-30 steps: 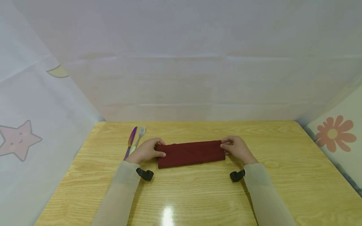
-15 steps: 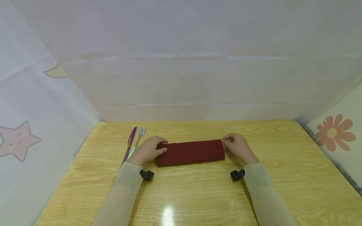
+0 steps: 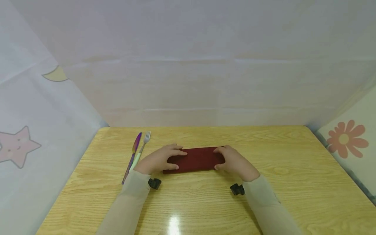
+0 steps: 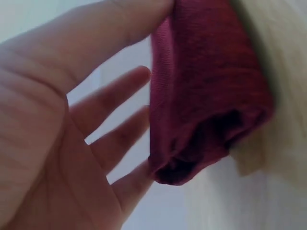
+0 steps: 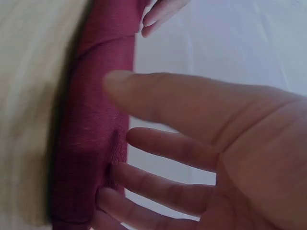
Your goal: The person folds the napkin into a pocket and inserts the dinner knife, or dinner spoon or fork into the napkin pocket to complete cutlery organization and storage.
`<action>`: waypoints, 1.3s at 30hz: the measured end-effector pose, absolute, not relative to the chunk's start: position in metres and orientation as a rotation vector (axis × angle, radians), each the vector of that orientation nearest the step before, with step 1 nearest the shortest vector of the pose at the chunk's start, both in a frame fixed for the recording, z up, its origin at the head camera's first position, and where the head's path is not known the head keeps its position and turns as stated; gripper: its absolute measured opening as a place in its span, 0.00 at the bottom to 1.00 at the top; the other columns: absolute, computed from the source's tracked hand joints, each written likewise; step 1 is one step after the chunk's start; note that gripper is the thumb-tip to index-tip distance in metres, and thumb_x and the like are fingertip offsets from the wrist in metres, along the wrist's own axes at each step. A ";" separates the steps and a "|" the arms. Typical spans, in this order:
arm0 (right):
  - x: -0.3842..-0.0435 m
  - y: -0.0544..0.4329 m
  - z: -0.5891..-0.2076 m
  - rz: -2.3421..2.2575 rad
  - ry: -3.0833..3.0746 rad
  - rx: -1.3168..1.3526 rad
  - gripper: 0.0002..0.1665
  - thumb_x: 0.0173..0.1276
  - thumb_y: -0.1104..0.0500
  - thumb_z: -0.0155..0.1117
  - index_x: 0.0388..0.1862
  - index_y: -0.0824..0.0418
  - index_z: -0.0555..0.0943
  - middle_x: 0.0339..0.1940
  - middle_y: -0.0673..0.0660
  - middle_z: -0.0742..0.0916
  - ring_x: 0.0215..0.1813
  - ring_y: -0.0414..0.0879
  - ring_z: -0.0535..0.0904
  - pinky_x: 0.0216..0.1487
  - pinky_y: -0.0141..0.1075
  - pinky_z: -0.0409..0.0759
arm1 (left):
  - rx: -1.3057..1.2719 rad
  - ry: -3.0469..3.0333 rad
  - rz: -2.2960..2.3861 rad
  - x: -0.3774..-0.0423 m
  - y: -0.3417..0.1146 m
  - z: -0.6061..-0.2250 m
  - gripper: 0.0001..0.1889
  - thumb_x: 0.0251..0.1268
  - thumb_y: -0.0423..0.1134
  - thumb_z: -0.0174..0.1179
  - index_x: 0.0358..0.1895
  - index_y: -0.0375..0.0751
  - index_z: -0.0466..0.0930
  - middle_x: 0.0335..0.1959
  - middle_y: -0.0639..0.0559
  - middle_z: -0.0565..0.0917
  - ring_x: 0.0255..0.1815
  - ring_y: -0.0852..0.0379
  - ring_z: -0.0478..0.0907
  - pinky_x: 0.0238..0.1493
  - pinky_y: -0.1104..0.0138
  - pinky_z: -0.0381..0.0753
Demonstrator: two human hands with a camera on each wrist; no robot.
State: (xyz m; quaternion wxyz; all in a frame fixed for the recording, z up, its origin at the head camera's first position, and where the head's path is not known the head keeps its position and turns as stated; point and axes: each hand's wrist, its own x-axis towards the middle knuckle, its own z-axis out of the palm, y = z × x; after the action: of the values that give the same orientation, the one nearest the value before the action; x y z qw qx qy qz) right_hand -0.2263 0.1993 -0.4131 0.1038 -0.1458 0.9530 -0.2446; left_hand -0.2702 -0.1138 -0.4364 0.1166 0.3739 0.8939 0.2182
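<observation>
A dark red cloth (image 3: 199,160), folded into a long flat strip, lies across the middle of the table. Its rolled layers show at the left end in the left wrist view. My left hand (image 3: 161,159) spans that end, thumb on the near side and fairly straight fingers at the far side. Over the right end is my right hand (image 3: 235,162), thumb and fingers spread apart. In the right wrist view its fingertips (image 5: 136,136) reach the cloth's far side, and its thumb overlaps the top. The cloth's right end is largely hidden under this hand.
On the wooden table (image 3: 188,202), left of the cloth, lie a purple iridescent knife (image 3: 135,148) and a fork (image 3: 146,140) with a pale green handle. The left forearm runs close beside their handles. A pale backdrop (image 3: 188,81) rises behind the table.
My right hand has moved left from the cloth's right edge to over its right end, fingers spreading. My left hand has shifted slightly right over the cloth, uncovering more of the knife and fork handles.
</observation>
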 end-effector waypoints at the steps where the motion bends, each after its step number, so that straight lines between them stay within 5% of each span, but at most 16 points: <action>1: -0.226 0.198 -0.414 -0.695 2.817 -0.433 0.31 0.65 0.61 0.75 0.65 0.66 0.77 0.62 0.65 0.78 0.64 0.61 0.75 0.64 0.53 0.75 | 1.106 2.613 0.612 -0.270 -0.113 -0.438 0.28 0.70 0.40 0.67 0.72 0.48 0.73 0.77 0.43 0.64 0.79 0.40 0.56 0.72 0.47 0.65; 10: -0.233 0.199 -0.431 -0.674 2.939 -0.538 0.21 0.66 0.70 0.70 0.57 0.69 0.81 0.55 0.63 0.82 0.59 0.59 0.78 0.60 0.50 0.78 | 1.030 2.667 0.496 -0.262 -0.101 -0.440 0.26 0.68 0.44 0.68 0.69 0.50 0.77 0.72 0.45 0.72 0.71 0.43 0.70 0.69 0.52 0.71; 17: -0.239 0.202 -0.437 -0.751 3.004 -0.570 0.16 0.73 0.70 0.61 0.59 0.69 0.80 0.59 0.65 0.80 0.60 0.58 0.79 0.61 0.50 0.78 | 0.829 2.663 0.506 -0.251 -0.086 -0.433 0.26 0.67 0.45 0.69 0.67 0.49 0.79 0.59 0.48 0.77 0.57 0.50 0.77 0.58 0.56 0.78; 25: -0.238 0.197 -0.428 -1.081 2.882 -0.301 0.27 0.74 0.64 0.63 0.69 0.69 0.72 0.63 0.69 0.76 0.48 0.53 0.80 0.49 0.45 0.82 | 0.857 2.679 0.573 -0.257 -0.099 -0.434 0.25 0.69 0.43 0.67 0.68 0.48 0.77 0.58 0.48 0.77 0.52 0.55 0.78 0.54 0.59 0.79; 33: -0.231 0.191 -0.423 -1.086 2.646 -0.123 0.40 0.76 0.54 0.62 0.75 0.77 0.61 0.37 0.58 0.86 0.32 0.46 0.81 0.39 0.40 0.80 | 0.825 2.665 0.625 -0.260 -0.109 -0.421 0.22 0.71 0.38 0.65 0.65 0.38 0.78 0.52 0.46 0.80 0.48 0.51 0.83 0.50 0.58 0.82; 39: -0.232 0.188 -0.433 -1.149 2.535 -0.167 0.43 0.76 0.52 0.61 0.77 0.76 0.57 0.40 0.55 0.86 0.33 0.44 0.83 0.44 0.40 0.81 | 0.780 2.627 0.639 -0.261 -0.105 -0.426 0.27 0.67 0.38 0.69 0.67 0.34 0.75 0.47 0.47 0.85 0.48 0.51 0.82 0.54 0.55 0.81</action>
State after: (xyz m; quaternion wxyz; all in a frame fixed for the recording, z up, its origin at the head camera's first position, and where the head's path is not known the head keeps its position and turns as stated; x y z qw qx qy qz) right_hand -0.2324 0.1879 -0.4330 0.1759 -0.0589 0.8950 -0.4056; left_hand -0.2607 -0.1051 -0.4256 0.1630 0.2736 0.9211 0.2241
